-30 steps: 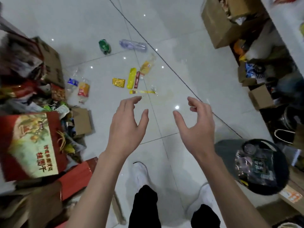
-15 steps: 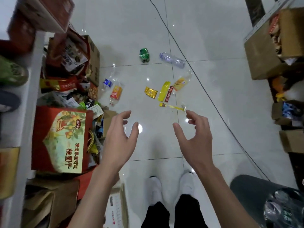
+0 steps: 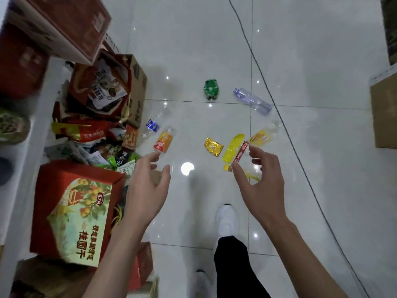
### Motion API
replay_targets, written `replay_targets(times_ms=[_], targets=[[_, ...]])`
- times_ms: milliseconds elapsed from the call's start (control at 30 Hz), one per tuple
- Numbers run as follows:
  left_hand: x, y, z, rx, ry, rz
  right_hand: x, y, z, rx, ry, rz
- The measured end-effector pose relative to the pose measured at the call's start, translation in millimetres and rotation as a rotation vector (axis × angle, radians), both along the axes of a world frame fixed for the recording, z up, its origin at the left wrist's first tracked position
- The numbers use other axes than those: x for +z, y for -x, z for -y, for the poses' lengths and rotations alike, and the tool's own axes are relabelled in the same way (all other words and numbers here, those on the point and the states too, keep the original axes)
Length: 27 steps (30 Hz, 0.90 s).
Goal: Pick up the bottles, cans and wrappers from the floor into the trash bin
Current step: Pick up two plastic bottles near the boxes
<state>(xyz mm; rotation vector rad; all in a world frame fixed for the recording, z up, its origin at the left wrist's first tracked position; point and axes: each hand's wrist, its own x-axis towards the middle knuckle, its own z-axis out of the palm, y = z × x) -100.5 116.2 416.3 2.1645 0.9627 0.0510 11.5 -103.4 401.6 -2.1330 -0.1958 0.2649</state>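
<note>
Litter strewn on the tiled floor, both my hands held over it with nothing in them.
At centre frame lie a gold wrapper, a yellow wrapper and a red stick wrapper, just beside a yellow-labelled bottle. Above them are a crushed green can and a clear bottle; left of centre, a blue-labelled bottle and an orange-labelled bottle. My right hand and left hand are loosely spread. A red gift box stands at lower left.

The right hand hides most of a thin yellow wrapper; the cardboard box runs off the right edge.
</note>
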Motion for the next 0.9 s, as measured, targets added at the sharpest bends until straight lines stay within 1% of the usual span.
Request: replay_targets(times_ms=[167, 267, 333, 433, 600, 733, 900], targets=[[-46.4, -40.2, -38.4, 0.045, -0.037, -0.029, -45.4, -55.2, -51.2, 0.093, -0.008, 0.002], [-83.8, -49.6, -69.9, 0.094, -0.049, -0.046, -81.6, -69.1, -85.6, 0.148, -0.031, 0.009], [-111.5, -56.4, -94.6, 0.089, -0.048, -0.052, -107.8, -75.7, -110.6, 0.184, -0.044, -0.003], [-158.3, -68.7, -134.3, 0.081, -0.105, -0.051, -152.8, -90.3, -150.9, 0.296, -0.03, 0.026], [-250.8, -92.2, -189.6, 0.089, -0.197, -0.05, -241.4, -118.6, -212.4, 0.442, -0.034, 0.113], [-326.9, -107.9, -219.8, 0.104, -0.198, -0.017, -322.1, -127.6, -247.7, 0.504, -0.05, 0.147], [-407.3, -128.0, -247.3, 0.095, -0.195, -0.004, -422.2, -132.3, -277.9, 0.567, -0.014, 0.159]])
